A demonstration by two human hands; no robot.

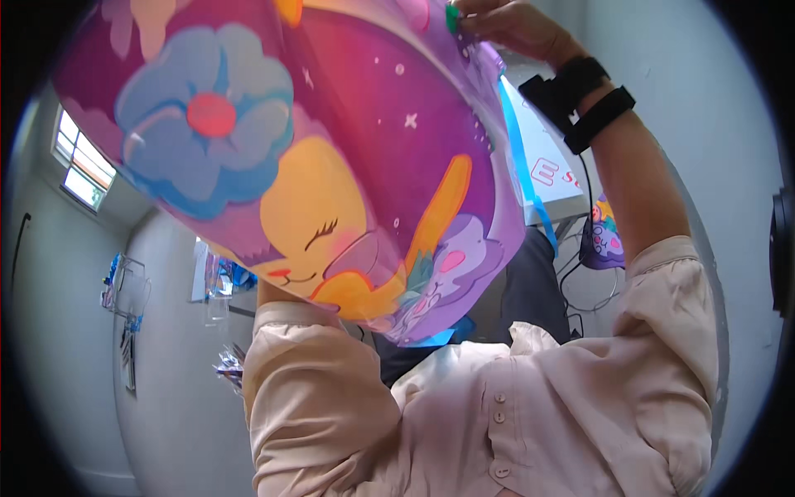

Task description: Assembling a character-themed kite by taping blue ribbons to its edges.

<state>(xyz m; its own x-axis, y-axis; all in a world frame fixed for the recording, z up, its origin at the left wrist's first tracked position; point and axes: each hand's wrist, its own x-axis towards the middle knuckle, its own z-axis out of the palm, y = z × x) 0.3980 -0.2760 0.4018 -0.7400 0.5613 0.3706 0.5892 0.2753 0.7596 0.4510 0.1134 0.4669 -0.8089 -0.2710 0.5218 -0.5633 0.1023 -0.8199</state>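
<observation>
A large, shiny printed plastic sheet or bag (389, 91) is held up in front of me and fills the upper middle. It shows a sleepy yellow cartoon animal, a blue flower and a purple flower on a magenta ground. At its top right edge my right hand (522, 31) is closed, the fingers pinching the edge beside a small green spot. Black straps with a dark device (571, 99) circle that wrist. My left arm goes up behind the sheet, which hides the left hand. A light blue strip (517, 149) hangs along the sheet's right side.
Behind the sheet, at right, is a white surface (546, 178) with red print. A smaller item with similar artwork (604, 240) hangs below it, near dark cables (592, 302). A wire rack (130, 286) is on the left wall, below a window (83, 166).
</observation>
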